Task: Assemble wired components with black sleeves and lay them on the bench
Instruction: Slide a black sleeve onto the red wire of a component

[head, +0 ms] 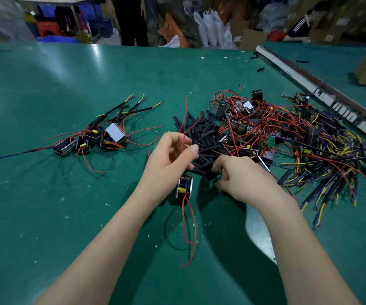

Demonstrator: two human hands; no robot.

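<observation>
Green bench (45, 194), cluttered workshop behind.

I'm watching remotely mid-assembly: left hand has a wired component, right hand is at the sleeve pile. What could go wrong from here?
1. The left hand pinches one red wire while the component hangs below it; the component might slip or strain the wire.
2. The right hand reaches into the black sleeves beside the tangled component pile; it could snag loose wires.
3. The dangling red leads may catch on the bench.
</observation>
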